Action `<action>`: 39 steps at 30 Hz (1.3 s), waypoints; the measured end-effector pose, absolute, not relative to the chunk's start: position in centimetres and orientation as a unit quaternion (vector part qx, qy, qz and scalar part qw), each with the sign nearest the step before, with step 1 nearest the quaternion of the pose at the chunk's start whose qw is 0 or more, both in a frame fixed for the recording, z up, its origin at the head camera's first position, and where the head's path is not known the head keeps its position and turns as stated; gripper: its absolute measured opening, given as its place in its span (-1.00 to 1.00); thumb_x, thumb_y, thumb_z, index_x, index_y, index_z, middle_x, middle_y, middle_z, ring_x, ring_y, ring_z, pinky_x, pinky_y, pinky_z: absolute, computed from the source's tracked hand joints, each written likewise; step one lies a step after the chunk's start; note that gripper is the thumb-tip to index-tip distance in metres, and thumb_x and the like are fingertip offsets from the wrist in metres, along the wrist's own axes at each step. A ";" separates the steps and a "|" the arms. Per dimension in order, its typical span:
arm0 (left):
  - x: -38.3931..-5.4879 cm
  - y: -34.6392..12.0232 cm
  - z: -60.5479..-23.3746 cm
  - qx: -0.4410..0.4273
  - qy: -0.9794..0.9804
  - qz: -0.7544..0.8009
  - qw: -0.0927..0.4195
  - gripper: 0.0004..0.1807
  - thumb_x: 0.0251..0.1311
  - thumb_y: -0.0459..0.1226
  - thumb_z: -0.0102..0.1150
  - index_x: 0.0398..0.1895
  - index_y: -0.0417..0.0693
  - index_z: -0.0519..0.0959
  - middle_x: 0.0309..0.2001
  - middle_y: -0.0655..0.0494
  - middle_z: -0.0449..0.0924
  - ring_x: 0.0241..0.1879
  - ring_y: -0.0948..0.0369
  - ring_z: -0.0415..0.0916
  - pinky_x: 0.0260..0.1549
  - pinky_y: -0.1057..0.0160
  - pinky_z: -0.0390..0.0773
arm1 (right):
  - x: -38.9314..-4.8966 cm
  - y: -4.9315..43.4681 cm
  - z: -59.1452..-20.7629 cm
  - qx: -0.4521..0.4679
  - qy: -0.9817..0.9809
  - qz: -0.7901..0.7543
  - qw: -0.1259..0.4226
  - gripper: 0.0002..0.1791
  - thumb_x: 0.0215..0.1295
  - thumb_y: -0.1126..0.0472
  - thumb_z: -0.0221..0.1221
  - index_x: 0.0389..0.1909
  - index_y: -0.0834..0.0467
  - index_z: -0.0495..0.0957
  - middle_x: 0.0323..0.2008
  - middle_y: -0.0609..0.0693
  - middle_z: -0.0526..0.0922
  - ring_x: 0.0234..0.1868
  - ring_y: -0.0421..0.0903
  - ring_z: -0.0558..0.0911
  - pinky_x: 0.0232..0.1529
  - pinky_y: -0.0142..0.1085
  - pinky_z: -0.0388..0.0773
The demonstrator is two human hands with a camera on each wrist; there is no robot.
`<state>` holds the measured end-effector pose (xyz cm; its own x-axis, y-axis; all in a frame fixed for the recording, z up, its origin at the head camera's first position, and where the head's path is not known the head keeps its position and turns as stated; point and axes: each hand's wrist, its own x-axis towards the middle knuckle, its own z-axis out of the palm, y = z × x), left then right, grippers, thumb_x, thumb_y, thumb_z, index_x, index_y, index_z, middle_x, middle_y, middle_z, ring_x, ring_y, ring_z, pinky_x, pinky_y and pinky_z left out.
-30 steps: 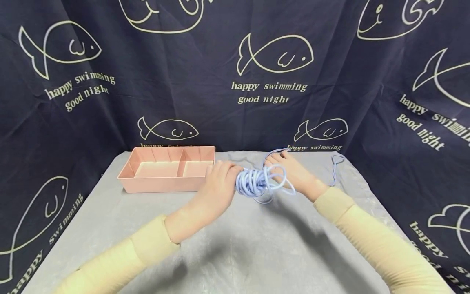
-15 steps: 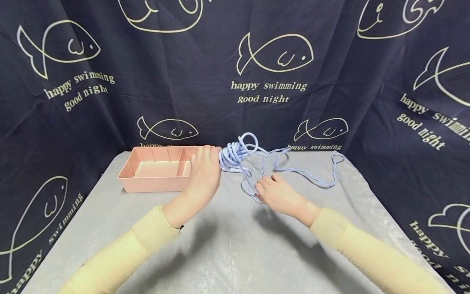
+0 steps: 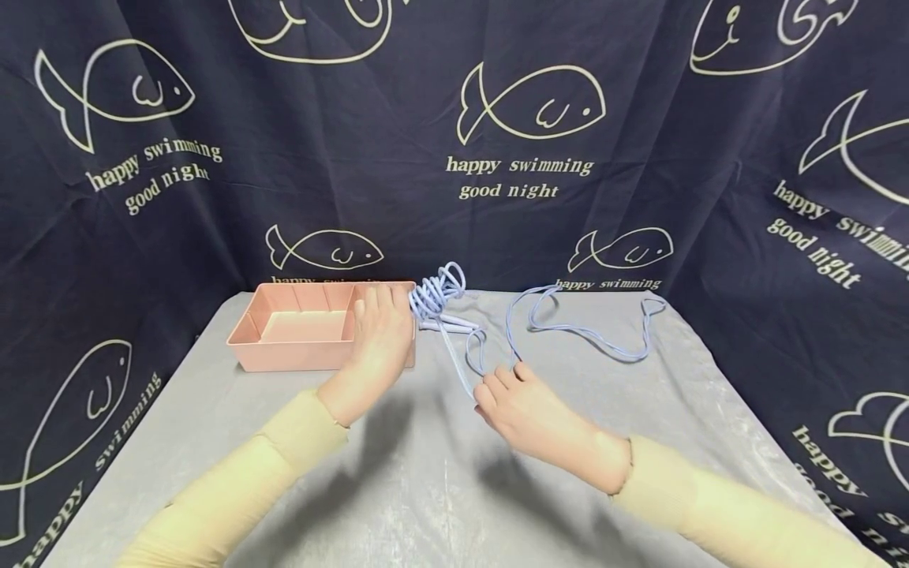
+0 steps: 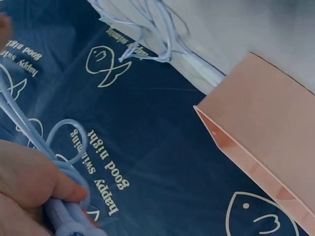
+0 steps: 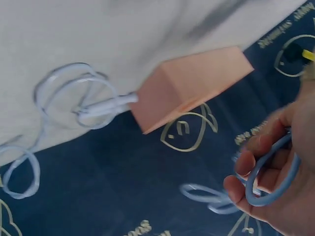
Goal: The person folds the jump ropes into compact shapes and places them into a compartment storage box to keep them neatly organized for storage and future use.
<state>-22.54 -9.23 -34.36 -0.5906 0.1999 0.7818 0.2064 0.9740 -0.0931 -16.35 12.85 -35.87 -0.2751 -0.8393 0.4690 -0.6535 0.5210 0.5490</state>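
In the head view my left hand [image 3: 383, 331] grips a wound bundle [image 3: 429, 298] of light blue skipping rope, raised in front of the right end of the pink box [image 3: 284, 357]. The left wrist view shows the thumb pressed on the bundled cord [image 4: 69, 164], whose loops stick out past it. My right hand [image 3: 529, 414] is lower and to the right, its fingers curled on the cord, which runs up taut to the bundle. A loop of cord [image 5: 273, 196] crosses those fingers in the right wrist view. One pale blue handle [image 3: 449, 324] lies beside the box.
The box has two compartments and stands at the back left of the grey-covered table [image 3: 440, 505]. Loose cord [image 3: 592, 335] trails across the back right. A dark blue curtain [image 3: 398, 158] printed with fish hangs behind and at both sides.
My left hand has carried the bundle left and back toward the box. My right hand has come toward the front and slightly left, drawing out a length of cord between the hands.
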 end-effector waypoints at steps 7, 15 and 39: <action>-22.8 -9.2 -35.9 -0.124 -0.898 0.066 0.417 -0.94 0.06 -0.42 -0.12 -0.50 -0.18 0.37 -0.52 -0.09 0.38 -0.46 0.00 0.34 -0.54 0.15 0.25 | -15.0 12.5 -32.4 0.482 -0.766 -0.152 0.396 -0.57 0.49 0.15 -0.40 -0.54 0.16 0.30 -0.63 -0.03 0.28 -0.56 -0.06 0.29 -0.40 -0.26 0.22; -21.6 -8.1 -36.3 -0.206 -0.883 0.083 0.415 -0.84 0.17 -0.41 -0.23 -0.48 -0.18 0.39 -0.54 -0.04 0.36 -0.49 0.06 0.33 -0.51 0.20 0.26 | -15.0 13.1 -27.4 0.490 -0.751 -0.184 0.401 -0.60 0.47 0.17 -0.35 -0.55 0.16 0.30 -0.60 -0.02 0.28 -0.52 -0.04 0.31 -0.33 -0.18 0.26; -17.5 -5.7 -34.0 -0.451 -0.819 0.084 0.343 -0.95 0.20 -0.35 -0.05 -0.33 -0.01 0.39 -0.34 0.08 0.35 -0.24 0.11 0.31 -0.30 0.21 0.25 | -23.4 17.0 -24.8 0.580 -0.743 -0.096 0.320 -0.70 0.29 -0.07 -0.05 -0.41 0.08 0.42 -0.51 -0.10 0.37 -0.43 -0.08 0.38 -0.30 -0.19 0.28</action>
<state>-17.46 -5.66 -34.04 -0.3572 0.7973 0.4866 0.6820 0.5786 -0.4474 -23.39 16.98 -24.80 -0.1226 -0.9227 0.3655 -0.8002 0.3098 0.5135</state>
